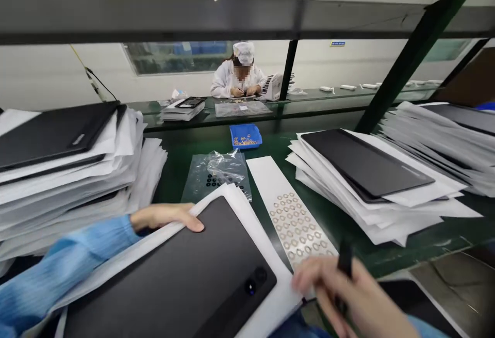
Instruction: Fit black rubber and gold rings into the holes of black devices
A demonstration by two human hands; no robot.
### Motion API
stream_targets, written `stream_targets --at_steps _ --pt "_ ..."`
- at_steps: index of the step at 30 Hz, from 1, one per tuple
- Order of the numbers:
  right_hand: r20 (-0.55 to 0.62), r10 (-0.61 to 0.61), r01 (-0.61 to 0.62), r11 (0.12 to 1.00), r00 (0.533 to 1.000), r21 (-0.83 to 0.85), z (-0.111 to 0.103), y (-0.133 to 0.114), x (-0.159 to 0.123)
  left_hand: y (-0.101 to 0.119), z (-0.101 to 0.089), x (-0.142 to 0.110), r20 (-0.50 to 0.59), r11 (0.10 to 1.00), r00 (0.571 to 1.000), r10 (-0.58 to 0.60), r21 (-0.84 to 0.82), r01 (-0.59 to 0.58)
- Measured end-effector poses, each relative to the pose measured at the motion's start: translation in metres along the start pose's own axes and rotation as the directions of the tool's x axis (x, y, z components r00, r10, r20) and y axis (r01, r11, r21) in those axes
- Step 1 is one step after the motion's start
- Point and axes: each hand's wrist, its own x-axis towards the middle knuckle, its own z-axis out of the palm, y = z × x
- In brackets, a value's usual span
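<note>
My left hand (168, 218) grips the upper left edge of a dark grey tablet back cover (166, 276), thumb on top. Two round camera rings show near the cover's right corner. White foam sheeting (247, 209) lies under the cover and sticks out around it. My right hand (340, 286), slightly blurred, is closed around a black pen-like tool (345, 260), whose exact kind I cannot make out. It is just right of the cover's corner, over the near end of a white strip (266, 170) bearing rows of small ring-shaped pieces (296, 219).
Stacks of covers between white sheets stand at left (77, 173) and right (367, 173). A clear plastic bag (220, 173) with black rings and a blue tray (246, 144) of small pieces lie ahead. A person (240, 75) in white works across the bench. A green post (410, 64) slants at right.
</note>
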Motion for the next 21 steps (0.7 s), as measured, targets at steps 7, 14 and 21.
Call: stream_targets --at_steps 7,14,21 --pt "-0.549 0.141 -0.1 0.989 0.824 0.105 -0.057 -0.008 0.046 0.039 0.02 -0.01 -0.059 0.138 0.851 0.522 0.99 -0.017" --pt "-0.642 0.096 -0.059 0.995 0.76 0.079 -0.065 0.022 0.097 -0.016 0.063 -0.027 0.462 -0.164 0.71 0.532 0.879 -0.448" --pt "-0.747 -0.056 -0.034 0.994 0.663 -0.105 -0.064 0.044 0.097 -0.032 0.055 -0.021 0.424 -0.157 0.712 0.56 0.898 -0.411"
